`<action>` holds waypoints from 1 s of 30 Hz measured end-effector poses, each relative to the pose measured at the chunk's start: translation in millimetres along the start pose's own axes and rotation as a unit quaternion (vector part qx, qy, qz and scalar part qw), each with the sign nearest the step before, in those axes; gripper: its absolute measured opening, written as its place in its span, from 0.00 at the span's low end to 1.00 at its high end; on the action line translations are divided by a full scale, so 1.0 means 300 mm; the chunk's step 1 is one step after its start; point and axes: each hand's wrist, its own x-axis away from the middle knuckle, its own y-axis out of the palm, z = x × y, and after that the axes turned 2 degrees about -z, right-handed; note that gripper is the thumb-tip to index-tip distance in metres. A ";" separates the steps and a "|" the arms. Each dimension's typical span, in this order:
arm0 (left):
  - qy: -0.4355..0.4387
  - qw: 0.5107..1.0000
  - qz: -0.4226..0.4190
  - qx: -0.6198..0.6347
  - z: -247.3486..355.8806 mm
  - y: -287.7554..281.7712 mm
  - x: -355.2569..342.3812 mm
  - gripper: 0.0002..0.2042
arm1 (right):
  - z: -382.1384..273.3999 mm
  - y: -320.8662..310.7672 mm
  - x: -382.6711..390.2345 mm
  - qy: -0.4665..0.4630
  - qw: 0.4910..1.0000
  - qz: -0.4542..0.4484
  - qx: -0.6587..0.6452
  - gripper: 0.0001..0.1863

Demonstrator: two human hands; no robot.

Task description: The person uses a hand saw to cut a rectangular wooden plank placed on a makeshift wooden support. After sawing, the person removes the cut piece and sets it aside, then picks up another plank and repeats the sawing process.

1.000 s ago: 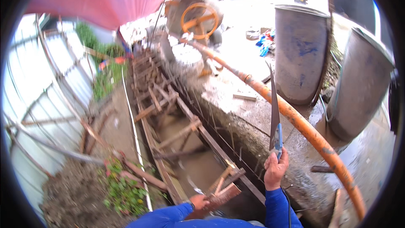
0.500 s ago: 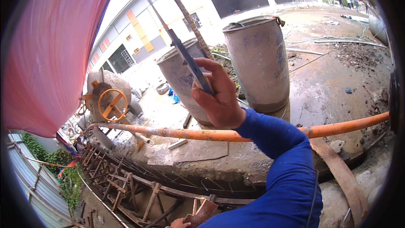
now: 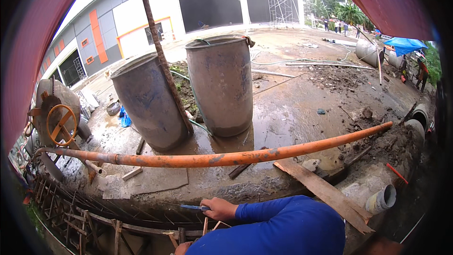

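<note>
My right hand (image 3: 220,208), at the end of a blue sleeve, is closed around a slim blue-handled tool (image 3: 194,207). Its thin blade points left, above the trench edge; its exact kind is too small to tell. Low at the bottom edge, only part of my left hand (image 3: 182,248) shows, close to thin wooden pieces (image 3: 205,226). My right sleeve covers much of that area, and the left fingers cannot be made out.
An orange pipe (image 3: 226,159) crosses ahead of me. Beyond it stand two tall drums (image 3: 221,87) and a leaning pole (image 3: 163,52). A concrete mixer (image 3: 61,108) is at left. Timber framing (image 3: 101,224) lies in the trench; a plank (image 3: 325,193) rests at right.
My right hand has come down from in front of the drums to the trench edge, still holding the tool, which has swung from upright to nearly level. The view has turned right.
</note>
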 end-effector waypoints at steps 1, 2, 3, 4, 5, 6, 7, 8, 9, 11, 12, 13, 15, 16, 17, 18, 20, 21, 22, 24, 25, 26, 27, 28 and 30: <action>0.020 1.000 -0.012 -0.003 0.021 0.010 -0.019 0.24 | 0.041 0.022 0.022 0.002 1.000 0.017 0.020 0.23; 0.051 0.998 -0.022 -0.012 0.047 0.028 -0.043 0.24 | 0.082 0.033 0.046 -0.010 0.999 -0.011 0.045 0.25; 0.077 0.997 -0.015 -0.026 0.060 0.041 -0.035 0.24 | 0.105 0.032 0.045 -0.034 0.996 -0.048 0.070 0.28; 0.116 0.992 0.007 -0.052 0.077 0.035 -0.016 0.22 | 0.126 0.043 0.031 -0.066 0.990 -0.085 0.091 0.31; 0.163 0.983 0.024 -0.081 0.104 0.034 -0.023 0.19 | 0.171 0.056 0.039 -0.119 0.983 -0.092 0.108 0.31; 0.208 0.971 0.042 -0.108 0.115 0.033 -0.024 0.16 | 0.177 0.062 0.046 -0.134 0.977 -0.116 0.118 0.29; 0.212 0.968 0.039 -0.130 0.110 0.038 -0.042 0.18 | 0.181 0.061 0.052 -0.150 0.971 -0.139 0.127 0.27; 0.219 0.963 0.036 -0.153 0.100 0.037 -0.071 0.19 | 0.181 0.061 0.061 -0.166 0.963 -0.160 0.139 0.26; 0.228 0.957 0.034 -0.176 0.112 0.027 -0.082 0.20 | 0.188 0.069 0.075 -0.175 0.962 -0.160 0.136 0.18; 0.267 0.946 0.069 -0.168 0.157 0.009 -0.073 0.18 | 0.203 0.080 0.099 -0.161 0.956 -0.194 0.150 0.16; 0.287 0.940 0.089 -0.164 0.192 -0.008 -0.064 0.16 | 0.197 0.081 0.106 -0.155 0.952 -0.212 0.158 0.17; 0.294 0.937 0.090 -0.167 0.226 -0.024 -0.052 0.14 | 0.186 0.079 0.122 -0.150 0.951 -0.208 0.170 0.18; 0.289 0.934 0.082 -0.191 0.232 -0.046 -0.044 0.14 | 0.149 0.072 0.156 -0.142 0.949 -0.203 0.197 0.21; 0.286 0.933 0.079 -0.203 0.231 -0.058 -0.037 0.15 | 0.143 0.082 0.163 -0.142 0.945 -0.203 0.212 0.21; 0.294 0.929 0.079 -0.212 0.236 -0.065 -0.029 0.14 | 0.145 0.096 0.173 -0.139 0.942 -0.205 0.228 0.21; 0.302 0.924 0.079 -0.220 0.240 -0.074 -0.020 0.14 | 0.141 0.109 0.181 -0.137 0.938 -0.206 0.243 0.22; 0.320 0.916 0.083 -0.227 0.228 -0.091 0.009 0.14 | 0.120 0.130 0.193 -0.129 0.938 -0.206 0.248 0.20; 0.331 0.912 0.086 -0.226 0.213 -0.099 0.027 0.14 | 0.103 0.147 0.193 -0.127 0.937 -0.207 0.250 0.20; 0.340 0.909 0.089 -0.224 0.188 -0.101 0.048 0.14 | 0.088 0.172 0.189 -0.136 0.932 -0.211 0.263 0.19; 0.339 0.907 0.095 -0.230 0.145 -0.110 0.092 0.14 | 0.061 0.208 0.176 -0.155 0.917 -0.222 0.292 0.18; 0.335 0.908 0.096 -0.232 0.120 -0.118 0.120 0.13 | 0.045 0.230 0.167 -0.161 0.913 -0.226 0.300 0.18; 0.331 0.909 0.095 -0.234 0.102 -0.128 0.153 0.13 | 0.027 0.252 0.158 -0.168 0.908 -0.230 0.307 0.17; 0.318 0.917 0.103 -0.220 0.081 -0.131 0.189 0.13 | 0.007 0.275 0.151 -0.174 0.904 -0.233 0.314 0.17; 0.306 0.923 0.109 -0.205 0.061 -0.134 0.225 0.12 | -0.017 0.303 0.144 -0.165 0.906 -0.222 0.321 0.16; 0.286 0.932 0.120 -0.189 0.011 -0.139 0.278 0.12 | -0.093 0.359 0.129 -0.147 0.909 -0.197 0.335 0.16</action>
